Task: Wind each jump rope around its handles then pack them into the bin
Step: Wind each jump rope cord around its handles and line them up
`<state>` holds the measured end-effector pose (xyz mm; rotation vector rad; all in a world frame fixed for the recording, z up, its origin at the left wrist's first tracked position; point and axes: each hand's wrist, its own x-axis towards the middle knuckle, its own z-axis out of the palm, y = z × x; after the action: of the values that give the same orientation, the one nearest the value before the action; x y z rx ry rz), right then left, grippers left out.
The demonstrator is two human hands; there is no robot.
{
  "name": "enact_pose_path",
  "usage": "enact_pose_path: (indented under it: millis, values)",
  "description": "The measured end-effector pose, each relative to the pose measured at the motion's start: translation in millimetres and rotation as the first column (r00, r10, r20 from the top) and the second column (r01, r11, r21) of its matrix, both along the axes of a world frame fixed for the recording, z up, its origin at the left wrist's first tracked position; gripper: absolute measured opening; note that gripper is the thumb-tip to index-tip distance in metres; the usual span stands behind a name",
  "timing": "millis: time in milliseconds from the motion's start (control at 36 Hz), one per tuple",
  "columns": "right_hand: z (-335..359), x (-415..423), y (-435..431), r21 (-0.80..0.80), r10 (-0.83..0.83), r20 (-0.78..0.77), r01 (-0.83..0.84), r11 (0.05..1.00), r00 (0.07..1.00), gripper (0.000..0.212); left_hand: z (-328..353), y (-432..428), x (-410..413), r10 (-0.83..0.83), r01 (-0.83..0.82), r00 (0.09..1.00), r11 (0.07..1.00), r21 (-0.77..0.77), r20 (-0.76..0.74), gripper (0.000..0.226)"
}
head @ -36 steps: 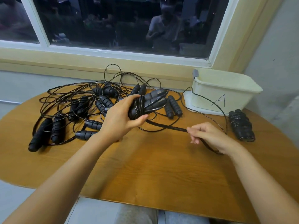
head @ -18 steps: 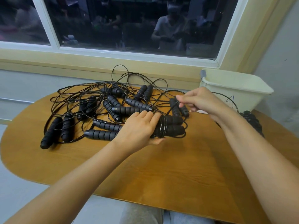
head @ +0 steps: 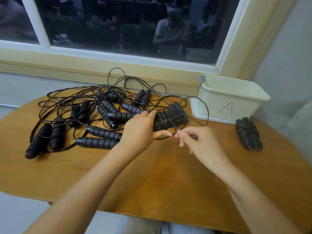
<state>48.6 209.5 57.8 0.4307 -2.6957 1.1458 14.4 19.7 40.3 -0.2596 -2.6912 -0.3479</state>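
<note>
The two handles (head: 175, 118) of one jump rope sit side by side in the middle of the scene, low over the tabletop (head: 168, 174). I cannot tell if they touch it. Their long way runs left to right, and the right end is a little farther away. Some cord is already wrapped around their middle.

The left grip (head: 141, 130) holds the left end of the handles. Its fingers lie over the top and its thumb is on the near side, so it is closed around them.

The loose cord (head: 207, 114) comes off the wraps toward the near right. The right grip (head: 200, 142) is just beside the handles on that side. It pinches the cord between thumb and finger, very close to the wraps, and its other fingers are loosely bent. Past the pinch, the cord swings out to the right in a big loop, crosses in front of the bin (head: 244, 108), and curves back.

I think the next wrap has to go across the handles, not along them, and the right grip is the one to carry it around.

The bin is far and to the right. One finished bundle (head: 247, 134) lies on the tabletop near it. A pile of unwound ropes (head: 109, 108) waits on the left.
</note>
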Motion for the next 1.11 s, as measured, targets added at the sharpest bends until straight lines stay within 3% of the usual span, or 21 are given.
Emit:
enact_pose_path:
  millis: [139, 250, 306, 361, 389, 528, 750, 806, 861, 917, 972, 1056, 1111]
  values:
    - [-1, 4, -2, -0.19, 0.078, 0.126, -0.053, 0.98, 0.989, 0.024, 9, 2, 12, -0.159, 0.121, 0.986, 0.902, 0.414, 0.059, 0.086]
    - [-4, 0, -8, -0.378, 0.158, 0.263, -0.049, 0.924, 0.952, 0.02, 13, 5, 18, -0.181, 0.081, 0.975, 0.828, 0.555, 0.128, 0.059]
    - [-7, -1, -12, -0.414, 0.166, 0.265, -0.043, 0.909, 0.95, 0.02, 10, 3, 20, -0.213, 0.064, 0.963, 0.776, 0.627, 0.166, 0.063]
    - [-11, -3, -15, -0.405, 0.13, 0.252, -0.018, 0.914, 0.959, 0.022, 8, 0, 22, -0.27, 0.071, 0.945, 0.723, 0.688, 0.187, 0.083]
    - [-12, -4, -16, -0.394, 0.105, 0.248, 0.001, 0.919, 0.963, 0.022, 8, -2, 23, -0.291, 0.069, 0.935, 0.709, 0.702, 0.203, 0.087]
    - [-18, -15, -14, -0.314, -0.023, 0.193, 0.084, 0.946, 0.981, 0.01, 11, -4, 28, -0.358, 0.111, 0.904, 0.725, 0.68, 0.234, 0.059]
    - [-26, -10, -11, -0.187, -0.208, -0.07, 0.192, 0.964, 0.976, 0.044, 17, -1, 27, -0.386, 0.16, 0.892, 0.757, 0.633, 0.236, 0.061]
    - [-25, -9, -5, -0.15, -0.262, -0.083, 0.248, 0.957, 0.961, 0.064, 18, 1, 28, -0.395, 0.193, 0.886, 0.791, 0.58, 0.243, 0.049]
    - [-25, -9, 1, -0.072, -0.287, -0.192, 0.278, 0.958, 0.938, 0.079, 18, 3, 30, -0.405, 0.22, 0.875, 0.82, 0.529, 0.264, 0.037]
    - [-26, -9, 7, 0.017, -0.209, -0.392, 0.234, 0.972, 0.896, 0.086, 18, 5, 33, -0.413, 0.228, 0.861, 0.835, 0.5, 0.297, 0.04]
    - [-26, -8, 14, 0.138, -0.004, -0.515, 0.087, 0.987, 0.857, 0.085, 18, 8, 35, -0.419, 0.248, 0.854, 0.849, 0.466, 0.308, 0.05]
    - [-24, -8, 27, 0.415, 0.362, -0.556, -0.128, 0.901, 0.748, 0.077, 14, 9, 35, -0.423, 0.312, 0.86, 0.878, 0.362, 0.285, 0.073]
    - [-24, -7, 29, 0.484, 0.46, -0.526, -0.193, 0.854, 0.716, 0.069, 16, 8, 37, -0.436, 0.314, 0.831, 0.881, 0.355, 0.346, 0.086]
